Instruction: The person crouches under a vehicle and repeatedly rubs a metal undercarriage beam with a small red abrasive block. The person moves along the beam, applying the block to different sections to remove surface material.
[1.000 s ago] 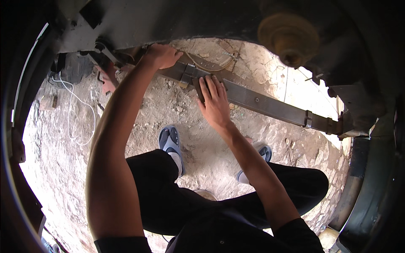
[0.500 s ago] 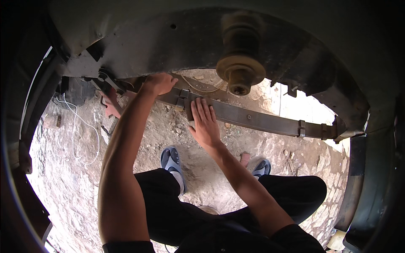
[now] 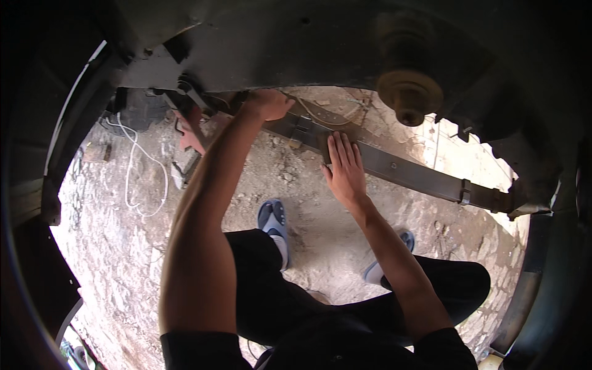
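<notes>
1. At the left, a loop of thin white cable [image 3: 166, 185] is laid over rough, pale ground [image 3: 302, 185], with wide room around it.
2. Right of the cable, an angular red metal piece [image 3: 192, 139] is set close beneath the low edge of the dark, smooth metal panel [image 3: 259, 58].
3. The left hand [image 3: 268, 105] is placed at the left stretch of the long metal bar [image 3: 425, 173], just beside the panel's edge, where little room is left. Its fingertips are hidden; whether anything is pinched cannot be told.
4. Just right of that hand, the bar is banded by a squared metal clamp [image 3: 300, 131]. The bar, brown-grey and flat-faced, is stretched from far left to near right, and room for the forearms is left on its near side.
5. The right hand [image 3: 346, 177] is laid flat over a dark, straight-edged block [image 3: 323, 147] at the bar. Its fingers are extended and slightly spread, the thumb held apart.
6. Farther right, a round, rusty stub [image 3: 410, 92] is seen past the bar's far edge.
7. Toward its right end, the bar is banded by a second clamp [image 3: 465, 192].
</notes>
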The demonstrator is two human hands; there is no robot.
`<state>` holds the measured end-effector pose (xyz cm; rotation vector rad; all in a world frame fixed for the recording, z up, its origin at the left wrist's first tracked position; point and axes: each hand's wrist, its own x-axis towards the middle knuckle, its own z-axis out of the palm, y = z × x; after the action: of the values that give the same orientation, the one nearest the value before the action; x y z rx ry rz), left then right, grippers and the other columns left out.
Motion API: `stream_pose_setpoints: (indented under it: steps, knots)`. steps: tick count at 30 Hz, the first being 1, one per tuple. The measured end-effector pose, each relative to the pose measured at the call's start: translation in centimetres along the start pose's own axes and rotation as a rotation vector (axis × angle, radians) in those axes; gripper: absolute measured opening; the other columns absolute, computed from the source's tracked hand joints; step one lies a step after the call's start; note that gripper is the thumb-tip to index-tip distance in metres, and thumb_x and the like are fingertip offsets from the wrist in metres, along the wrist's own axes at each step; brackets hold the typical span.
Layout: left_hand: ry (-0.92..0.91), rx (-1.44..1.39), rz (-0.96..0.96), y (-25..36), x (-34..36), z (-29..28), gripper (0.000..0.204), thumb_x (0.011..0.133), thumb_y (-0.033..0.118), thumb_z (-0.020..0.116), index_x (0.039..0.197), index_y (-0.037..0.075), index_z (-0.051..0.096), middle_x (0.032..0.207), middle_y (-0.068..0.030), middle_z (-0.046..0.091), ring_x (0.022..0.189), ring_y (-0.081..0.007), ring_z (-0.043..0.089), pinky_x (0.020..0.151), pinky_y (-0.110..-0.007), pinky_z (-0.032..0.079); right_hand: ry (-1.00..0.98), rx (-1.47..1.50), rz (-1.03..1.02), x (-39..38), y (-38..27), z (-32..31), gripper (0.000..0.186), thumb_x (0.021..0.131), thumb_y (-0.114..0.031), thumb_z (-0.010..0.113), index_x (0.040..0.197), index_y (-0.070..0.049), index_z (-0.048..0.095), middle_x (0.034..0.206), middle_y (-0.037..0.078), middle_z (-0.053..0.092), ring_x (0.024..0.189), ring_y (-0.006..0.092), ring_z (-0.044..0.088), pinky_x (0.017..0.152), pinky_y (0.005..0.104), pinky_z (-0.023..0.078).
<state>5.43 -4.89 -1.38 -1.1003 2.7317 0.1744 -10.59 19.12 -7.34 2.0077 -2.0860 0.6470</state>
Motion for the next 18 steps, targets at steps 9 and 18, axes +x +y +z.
stream_pose_setpoints:
  steps: [9, 18]
  knots:
    - [-0.065, 0.069, -0.006, 0.0, -0.3, -0.2, 0.059, 0.105, 0.048, 0.027, 0.115, 0.007, 0.068, 0.122, -0.0193, 0.065, 0.115, -0.0381, 0.061, 0.099, -0.050, 0.047, -0.115, -0.028, 0.013, -0.6, -0.7, 1.6, 0.083, 0.088, -0.034, 0.070, 0.153, -0.005, 0.026, 0.156, 0.017, 0.030, 0.146, 0.0344, 0.028, 0.119, 0.0516, 0.024]
    - [-0.079, 0.056, 0.031, 0.3, 0.0, -0.5, 0.058, 0.105, 0.046, 0.029, 0.115, 0.004, 0.067, 0.123, -0.0196, 0.065, 0.115, -0.0391, 0.061, 0.099, -0.051, 0.047, -0.095, -0.031, 0.173, -0.5, -1.3, 1.8, 0.092, 0.082, -0.027, 0.077, 0.154, -0.007, 0.024, 0.158, 0.016, 0.027, 0.147, 0.0337, 0.025, 0.120, 0.0506, 0.022]
